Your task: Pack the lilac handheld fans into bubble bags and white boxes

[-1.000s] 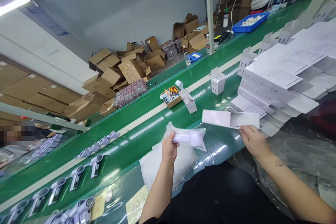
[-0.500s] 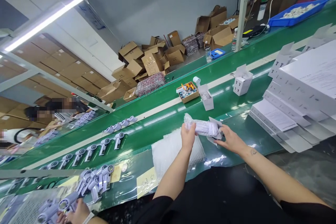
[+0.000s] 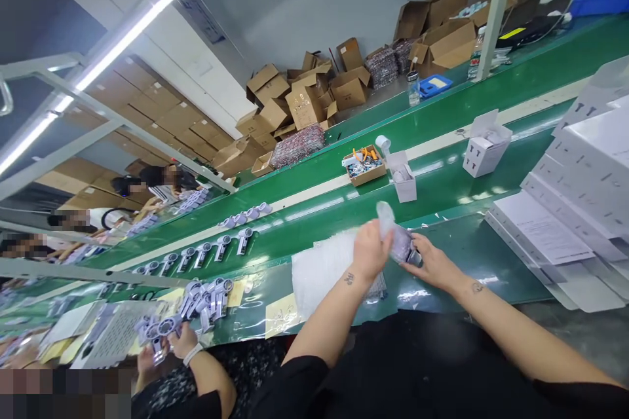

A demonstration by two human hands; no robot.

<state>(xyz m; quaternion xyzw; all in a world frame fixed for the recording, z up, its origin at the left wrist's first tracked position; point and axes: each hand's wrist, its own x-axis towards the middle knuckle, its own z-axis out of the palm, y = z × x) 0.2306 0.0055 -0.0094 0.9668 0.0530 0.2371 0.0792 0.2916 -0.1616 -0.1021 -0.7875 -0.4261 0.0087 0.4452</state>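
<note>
Since prev. frame, L hand (image 3: 369, 252) has shifted closer to R hand (image 3: 432, 263); wrapped item (image 3: 401, 243), then lying lengthwise betw. the two, now shows shorter and steeper, its loose wrap end turned up.

Item cond.: pale violet body in translucent, cloudy wrap; surface creased, slightly blurred. Wrap end stands whitish and rounded above L hand fingers. Far end, toward R hand, looks darker. Contents not ID'd.

Loc.: in the hands, in front of the torso, above the near edge of green worktop (image 3: 457, 252).

L hand: closed round near end of item. R hand: thumb and fingers moderately apart, pinching a grey-edged piece (image 3: 416, 254) at far end; exact shape n/c (partly hidden).

Surroundings: bubble-wrap sheets (image 3: 322, 275) beneath/beside L forearm, yellow paper (image 3: 282, 316) just beside. Beyond hands, on green belt: small white box (image 3: 405, 184), flap up, next to brown carton (image 3: 366, 173) of mixed parts w/ orange pcs. Second white box (image 3: 484, 152), open, farther R. Stacked white boxes (image 3: 550, 226) w/ printed sheets at R.

At L: pile of grey-violet devices (image 3: 209, 301); co-worker's hands (image 3: 181, 342) hold similar units, wristband on one.
</note>
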